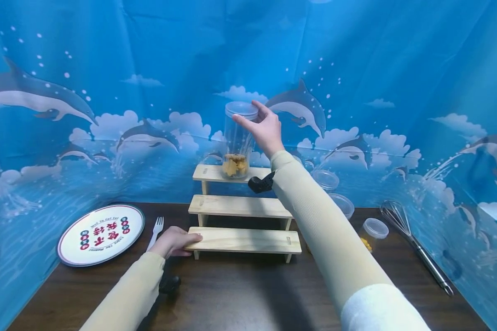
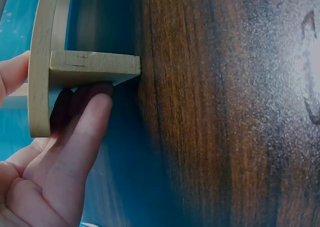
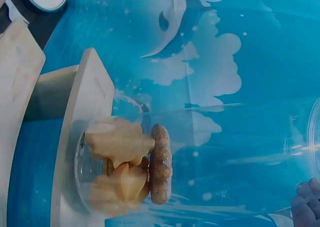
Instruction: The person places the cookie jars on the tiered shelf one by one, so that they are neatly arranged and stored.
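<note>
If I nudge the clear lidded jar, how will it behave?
The jar likely tips easily if bumped high: it is tall and narrow. Probably light for its size; the snack pieces fill only its bottom. Looking smooth, it may be slippery.

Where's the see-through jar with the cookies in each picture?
Head: the jar is just above the middle, upright at the top of the wooden rack.
Left wrist: it isn't in this one.
Right wrist: it looks turned sideways across the lower half, its cookies left of the middle.
Shared landmark: the wooden rack shows in all three.
</note>
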Demonstrator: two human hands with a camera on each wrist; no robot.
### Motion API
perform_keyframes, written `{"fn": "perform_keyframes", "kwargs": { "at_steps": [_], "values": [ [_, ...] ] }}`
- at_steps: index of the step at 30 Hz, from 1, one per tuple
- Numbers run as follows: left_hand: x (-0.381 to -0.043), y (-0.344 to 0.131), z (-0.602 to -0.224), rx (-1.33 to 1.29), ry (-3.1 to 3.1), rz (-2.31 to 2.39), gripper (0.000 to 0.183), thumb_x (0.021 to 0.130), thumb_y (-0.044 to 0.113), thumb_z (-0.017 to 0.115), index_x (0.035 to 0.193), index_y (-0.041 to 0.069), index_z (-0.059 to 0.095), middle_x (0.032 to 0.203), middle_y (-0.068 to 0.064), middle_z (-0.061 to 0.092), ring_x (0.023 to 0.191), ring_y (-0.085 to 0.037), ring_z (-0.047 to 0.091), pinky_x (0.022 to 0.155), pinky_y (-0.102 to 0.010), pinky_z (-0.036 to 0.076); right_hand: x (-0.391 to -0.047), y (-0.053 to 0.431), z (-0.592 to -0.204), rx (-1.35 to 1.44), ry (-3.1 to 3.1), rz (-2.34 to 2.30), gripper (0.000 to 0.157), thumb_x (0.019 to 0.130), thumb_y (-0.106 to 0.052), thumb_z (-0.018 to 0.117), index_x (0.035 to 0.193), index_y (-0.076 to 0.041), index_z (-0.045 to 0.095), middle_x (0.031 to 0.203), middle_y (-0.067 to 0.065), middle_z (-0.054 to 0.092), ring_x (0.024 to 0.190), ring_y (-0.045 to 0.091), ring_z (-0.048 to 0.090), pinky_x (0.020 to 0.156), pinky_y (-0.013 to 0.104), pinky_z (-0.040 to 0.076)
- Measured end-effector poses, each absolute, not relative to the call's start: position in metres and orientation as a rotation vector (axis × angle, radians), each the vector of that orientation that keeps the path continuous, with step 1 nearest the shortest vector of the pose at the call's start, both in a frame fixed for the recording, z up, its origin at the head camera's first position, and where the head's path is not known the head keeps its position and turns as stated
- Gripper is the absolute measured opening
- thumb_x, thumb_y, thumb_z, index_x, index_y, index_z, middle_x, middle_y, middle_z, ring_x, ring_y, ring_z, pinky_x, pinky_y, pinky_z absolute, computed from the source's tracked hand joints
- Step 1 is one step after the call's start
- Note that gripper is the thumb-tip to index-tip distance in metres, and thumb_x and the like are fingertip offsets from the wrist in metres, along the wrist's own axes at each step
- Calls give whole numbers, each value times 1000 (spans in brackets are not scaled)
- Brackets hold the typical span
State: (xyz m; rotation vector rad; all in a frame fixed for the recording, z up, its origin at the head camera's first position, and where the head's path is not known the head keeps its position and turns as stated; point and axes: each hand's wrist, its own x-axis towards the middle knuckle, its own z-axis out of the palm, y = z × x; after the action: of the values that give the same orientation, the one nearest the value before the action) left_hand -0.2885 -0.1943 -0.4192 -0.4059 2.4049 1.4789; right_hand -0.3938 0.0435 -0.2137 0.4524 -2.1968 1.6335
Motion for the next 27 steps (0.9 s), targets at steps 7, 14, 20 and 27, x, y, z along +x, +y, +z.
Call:
{"fn": "perform_keyframes", "kwargs": {
  "at_steps": [7,14,20,27],
  "values": [
    [-288,-194,-418,-407,2413,1473,48,80,20,72,105,-17,54,82,-16,53,69,-20,62,65,-32,61,-396,36,-216,419,-2183,1673,78,79,-48,73,144,-19,41,146,3,43,131,15,45,106,30,43],
    [-288,-195,-419,-417,2398,1483,48,80,20,72,106,-17,55,82,-16,53,68,-19,62,64,-31,61,-400,32,-224,409,-2187,1687,78,79,-46,73,145,-19,39,147,3,42,131,16,44,107,31,43],
    [-289,-195,-419,-429,2394,1461,47,80,21,72,105,-16,57,83,-15,54,70,-20,62,65,-31,61,-404,29,-227,406,-2183,1719,81,80,-45,73,147,-19,36,149,3,39,133,16,42,108,30,42],
    [-288,-194,-418,-431,2386,1454,47,80,21,72,104,-16,58,84,-16,54,71,-21,62,65,-31,61,-403,26,-228,403,-2253,1659,86,81,-50,69,150,-20,28,152,3,33,136,17,38,109,31,40]
  ]
}}
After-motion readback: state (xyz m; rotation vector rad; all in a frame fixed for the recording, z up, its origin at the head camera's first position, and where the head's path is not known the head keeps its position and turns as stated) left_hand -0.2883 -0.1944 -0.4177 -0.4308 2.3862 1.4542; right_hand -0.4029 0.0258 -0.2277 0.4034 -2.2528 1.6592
